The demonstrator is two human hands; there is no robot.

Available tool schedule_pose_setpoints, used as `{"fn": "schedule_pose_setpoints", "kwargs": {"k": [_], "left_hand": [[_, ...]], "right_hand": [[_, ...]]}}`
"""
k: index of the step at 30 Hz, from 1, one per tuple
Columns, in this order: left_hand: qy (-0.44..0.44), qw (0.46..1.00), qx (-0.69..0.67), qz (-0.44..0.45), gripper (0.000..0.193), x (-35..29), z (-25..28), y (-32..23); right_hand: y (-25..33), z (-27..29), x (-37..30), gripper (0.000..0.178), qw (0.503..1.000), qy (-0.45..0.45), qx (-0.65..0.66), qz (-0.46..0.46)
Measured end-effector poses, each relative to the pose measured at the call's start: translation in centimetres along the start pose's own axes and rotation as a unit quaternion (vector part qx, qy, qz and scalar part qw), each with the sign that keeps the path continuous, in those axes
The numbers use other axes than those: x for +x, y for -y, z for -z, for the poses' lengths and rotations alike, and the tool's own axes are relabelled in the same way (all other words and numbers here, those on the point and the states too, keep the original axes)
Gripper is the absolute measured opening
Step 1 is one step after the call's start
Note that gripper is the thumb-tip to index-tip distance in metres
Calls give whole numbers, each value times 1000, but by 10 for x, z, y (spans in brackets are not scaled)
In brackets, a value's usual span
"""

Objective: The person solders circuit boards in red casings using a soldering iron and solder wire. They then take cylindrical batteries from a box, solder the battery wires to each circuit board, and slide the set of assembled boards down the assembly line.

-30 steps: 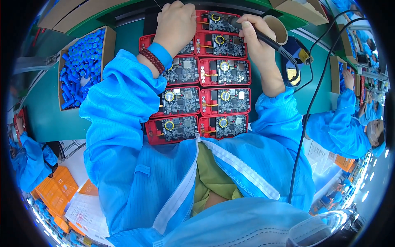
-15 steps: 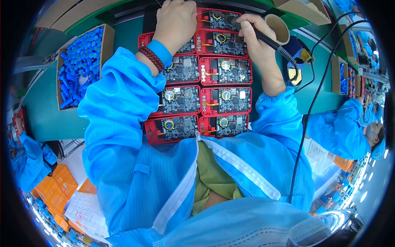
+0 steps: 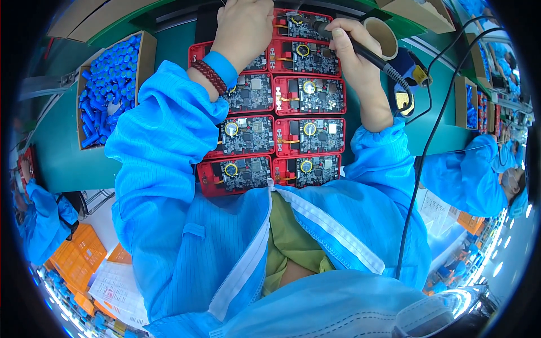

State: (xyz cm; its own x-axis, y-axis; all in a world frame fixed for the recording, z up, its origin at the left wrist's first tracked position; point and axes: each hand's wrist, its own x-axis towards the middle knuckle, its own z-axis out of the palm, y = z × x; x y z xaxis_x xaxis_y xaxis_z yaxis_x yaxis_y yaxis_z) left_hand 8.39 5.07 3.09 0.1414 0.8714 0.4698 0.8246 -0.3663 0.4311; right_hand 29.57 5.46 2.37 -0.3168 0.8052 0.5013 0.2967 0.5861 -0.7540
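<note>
My right hand (image 3: 356, 50) grips a soldering iron (image 3: 372, 56) like a pen, its tip end over the circuit board (image 3: 309, 27) in the farthest right red case. Left of that board, my left hand (image 3: 245, 32) is closed, back of the hand up. A thin wire shows by its fingers, apparently solder wire; the fingertips are partly cut off by the upper edge. Two columns of red cases with circuit boards (image 3: 318, 96) lie between my arms, most showing a round coin cell (image 3: 309, 129). My left hand and forearm hide parts of the left column.
A cardboard box of blue cylindrical cells (image 3: 112, 84) stands at left on the green table (image 3: 62, 160). Beyond my right hand are a cardboard tube (image 3: 380, 36) and a dark holder (image 3: 407, 65). A black cable (image 3: 431, 141) hangs at right. Co-workers sit on both sides.
My left hand has shifted slightly right and away from me. The right hand with the soldering iron has barely moved. The red cases stay in place.
</note>
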Motion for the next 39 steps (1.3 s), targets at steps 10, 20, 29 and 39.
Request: {"fn": "schedule_pose_setpoints", "kwargs": {"k": [10,20,29,39], "left_hand": [[-6,1000,-3,-8,5,1,-6,3],[-17,1000,-6,-6,4,3,-11,3],[-15,1000,-3,2,4,2,2,-2],[-38,999,-18,-27,6,-53,58,20]], "right_hand": [[0,-1,-1,12,999,-13,-12,32],[-2,-2,0,12,1000,-2,-2,1],[8,0,-4,13,999,-14,43,-13],[41,6,-9,16,995,4,96,13]]}}
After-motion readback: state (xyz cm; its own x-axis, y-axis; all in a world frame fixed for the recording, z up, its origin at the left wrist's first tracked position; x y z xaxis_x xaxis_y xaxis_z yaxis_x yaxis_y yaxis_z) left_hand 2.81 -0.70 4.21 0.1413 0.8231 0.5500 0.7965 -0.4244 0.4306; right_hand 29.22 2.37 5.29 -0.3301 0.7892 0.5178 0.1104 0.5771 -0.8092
